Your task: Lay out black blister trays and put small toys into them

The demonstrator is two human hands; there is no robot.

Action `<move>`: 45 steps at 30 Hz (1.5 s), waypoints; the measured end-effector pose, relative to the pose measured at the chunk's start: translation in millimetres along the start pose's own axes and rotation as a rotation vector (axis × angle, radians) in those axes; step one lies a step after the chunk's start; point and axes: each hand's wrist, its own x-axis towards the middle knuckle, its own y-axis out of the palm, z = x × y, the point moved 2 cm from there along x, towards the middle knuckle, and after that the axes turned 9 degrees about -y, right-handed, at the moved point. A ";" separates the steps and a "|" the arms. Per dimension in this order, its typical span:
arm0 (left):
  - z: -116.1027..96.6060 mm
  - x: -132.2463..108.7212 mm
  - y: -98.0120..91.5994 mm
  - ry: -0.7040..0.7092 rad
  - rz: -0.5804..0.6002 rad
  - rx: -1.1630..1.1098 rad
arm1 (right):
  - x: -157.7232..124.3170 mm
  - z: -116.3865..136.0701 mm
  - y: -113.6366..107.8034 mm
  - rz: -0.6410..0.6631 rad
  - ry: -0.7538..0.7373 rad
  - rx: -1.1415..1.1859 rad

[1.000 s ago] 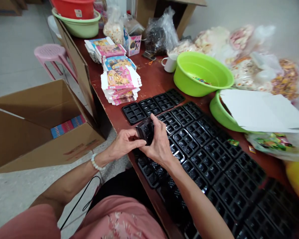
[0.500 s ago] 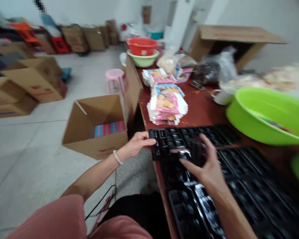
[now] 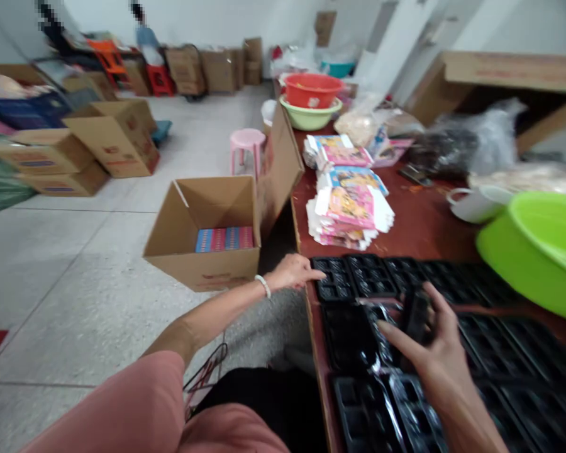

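Observation:
My left hand (image 3: pixel 290 272) is at the table's left edge, one digit stretched over the corner of a black plastic compartment tray (image 3: pixel 332 280) and the others curled at its side. It seems to pinch that tray's edge, though the underside is hidden. This tray lies flat at the left end of a row of similar trays. In my right hand (image 3: pixel 441 343) is a small stack of black trays (image 3: pixel 415 313), held upright between thumb and fingers above the other rows. Shiny black trays (image 3: pixel 370 412) cover the near part of the table.
Printed cartons (image 3: pixel 351 207) lie flat in piles beyond the trays. To the right are a green basin (image 3: pixel 514 242) and a white mug (image 3: pixel 476 206). On the floor at left stands an open cardboard box (image 3: pixel 202 270) with pink and blue boxes inside. A pink stool (image 3: pixel 246 139) stands behind it.
The tray under my left hand has gone from a tilted position to lying flat in the row. My right hand still holds its stack. The view has swung left.

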 end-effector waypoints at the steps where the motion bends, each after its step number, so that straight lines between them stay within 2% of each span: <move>1: -3.7 -3.9 -1.4 0.029 -0.057 0.107 | -3.7 2.5 0.1 0.032 0.051 0.015; 3: -9.7 -13.2 -2.5 0.105 -0.093 0.180 | -11.8 10.2 -1.6 0.038 0.060 0.021; 5: -15.3 -27.3 0.5 0.175 -0.125 0.168 | -21.6 19.2 -2.5 0.037 -0.002 -0.041; 6: -18.1 -37.1 5.9 0.190 -0.070 0.101 | -27.7 23.5 -1.7 0.041 -0.030 -0.082; 9: -27.2 -76.9 38.9 0.185 0.366 -0.093 | -48.9 34.2 5.9 0.096 -0.098 -0.156; 10: -30.2 -90.4 51.7 0.191 0.473 -0.135 | -55.8 37.0 9.2 0.124 -0.125 -0.164; 11: -32.7 -101.8 63.8 0.202 0.527 -0.172 | -62.2 39.1 12.0 0.142 -0.149 -0.177; 14: -36.7 -119.5 92.2 0.236 0.490 -0.238 | -77.1 42.6 12.3 0.077 -0.151 -0.315; 17: -39.6 -124.4 110.6 0.212 0.474 -0.226 | -90.5 43.9 3.4 0.008 -0.040 -0.417; 19: -43.8 -128.3 118.8 0.139 0.475 -0.229 | -101.3 44.1 -5.3 0.028 0.026 -0.307; 23: -57.1 -137.2 134.2 -0.005 0.491 -0.248 | -131.8 43.0 -38.0 0.037 0.035 0.127; 25: -63.0 -140.3 145.2 -0.029 0.532 -0.248 | -154.6 43.1 -62.4 -0.011 0.027 0.249; 26: -65.2 -142.2 151.3 -0.035 0.553 -0.247 | -168.2 43.6 -75.8 -0.071 0.025 0.239; 29: -69.5 -150.8 169.8 -0.031 0.574 -0.245 | -218.0 46.7 -116.0 -0.319 0.030 0.013; 31: -71.1 -159.5 181.3 -0.015 0.589 -0.233 | -259.6 47.8 -139.8 -0.436 0.076 -0.140; 34: -70.4 -177.3 200.2 0.003 0.668 -0.175 | -338.6 48.1 -169.8 -0.586 0.245 -0.328; 37: -62.5 -205.1 228.4 0.010 0.822 -0.059 | -432.3 49.7 -186.6 -0.748 0.491 -0.495; 39: -51.8 -232.2 257.6 -0.001 0.977 0.014 | -492.2 50.9 -188.3 -0.832 0.632 -0.576; 41: -37.5 -264.8 295.9 -0.067 1.151 0.021 | -542.3 50.9 -184.4 -0.913 0.730 -0.606; 43: -21.5 -299.5 340.1 -0.202 1.296 -0.014 | -579.1 50.1 -177.3 -0.979 0.773 -0.606; 45: -6.0 -331.8 384.2 -0.336 1.347 -0.035 | -603.2 49.8 -169.2 -1.025 0.768 -0.603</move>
